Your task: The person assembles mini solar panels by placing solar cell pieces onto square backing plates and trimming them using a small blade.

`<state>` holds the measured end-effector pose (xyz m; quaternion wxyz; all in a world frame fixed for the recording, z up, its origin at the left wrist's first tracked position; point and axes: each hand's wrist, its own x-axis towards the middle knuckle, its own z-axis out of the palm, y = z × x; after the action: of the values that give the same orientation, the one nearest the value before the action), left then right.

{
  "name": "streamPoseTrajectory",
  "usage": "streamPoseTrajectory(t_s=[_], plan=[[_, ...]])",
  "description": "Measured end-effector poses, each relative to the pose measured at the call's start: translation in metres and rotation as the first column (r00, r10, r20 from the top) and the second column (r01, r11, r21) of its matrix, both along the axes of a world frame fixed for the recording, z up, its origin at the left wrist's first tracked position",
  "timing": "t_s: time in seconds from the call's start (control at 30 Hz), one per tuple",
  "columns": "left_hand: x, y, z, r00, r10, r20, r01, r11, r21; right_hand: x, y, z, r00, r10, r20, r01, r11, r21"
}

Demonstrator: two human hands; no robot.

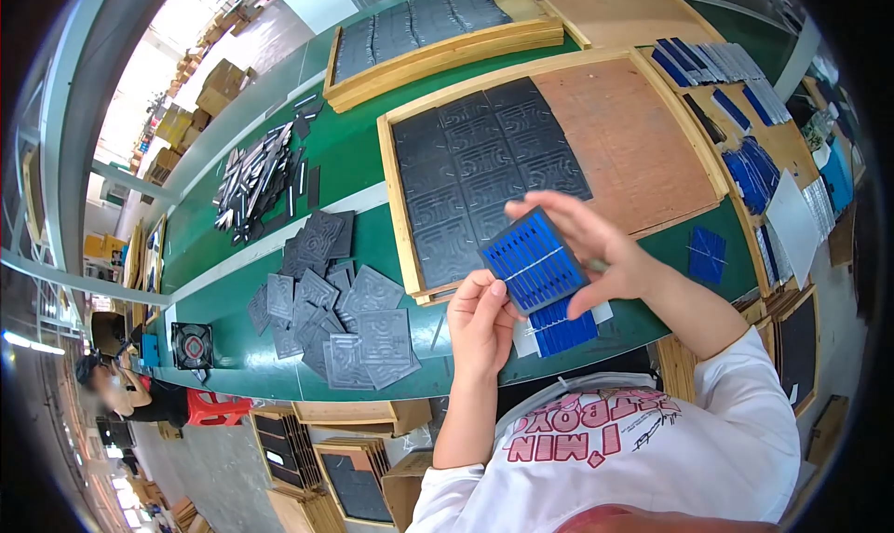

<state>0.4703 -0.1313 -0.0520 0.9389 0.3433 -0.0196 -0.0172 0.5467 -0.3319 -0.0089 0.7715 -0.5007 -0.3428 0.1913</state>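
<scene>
A square panel [533, 261] with blue strips on its face and a dark rim is held tilted above the table's front edge. My left hand [482, 321] pinches its lower left corner between thumb and fingers. Around its right side my right hand [596, 249] is spread, thumb and fingers apart; whether it touches the rim is unclear. Under the panel lie more blue strips [565, 330] on a white sheet. Behind it is a wooden-framed tray [402, 226] partly filled with black patterned squares [466, 175].
Loose grey patterned squares [372, 337] are heaped left of the tray, with dark strips [256, 175] beyond. A second framed tray [447, 63] stands behind. Blue pieces [750, 175] lie on a board at right. A small fan [192, 345] and a seated person [140, 398] are far left.
</scene>
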Motion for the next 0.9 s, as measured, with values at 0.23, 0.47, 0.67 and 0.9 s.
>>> streamPoseTrajectory(t_s=[0.23, 0.47, 0.67, 0.9], plan=[[-0.003, -0.014, 0.023, 0.996, 0.076, -0.041, -0.073, 0.995, 0.07, 0.008, -0.019, 0.015, 0.983, -0.138, 0.123, 0.158, 0.972, -0.172], [-0.001, -0.003, 0.003, 0.996, 0.071, 0.056, -0.074, 0.995, 0.061, 0.037, -0.043, 0.0, 0.553, 0.018, 0.833, 0.741, 0.445, -0.502], [-0.001, -0.002, 0.003, 0.995, 0.096, 0.03, -0.097, 0.994, 0.04, 0.039, -0.041, -0.007, 0.544, -0.016, 0.839, 0.747, 0.465, -0.475], [-0.003, -0.007, 0.008, 0.995, 0.096, 0.03, -0.099, 0.991, 0.09, 0.04, -0.035, -0.009, 0.524, 0.001, 0.852, 0.759, 0.453, -0.467]])
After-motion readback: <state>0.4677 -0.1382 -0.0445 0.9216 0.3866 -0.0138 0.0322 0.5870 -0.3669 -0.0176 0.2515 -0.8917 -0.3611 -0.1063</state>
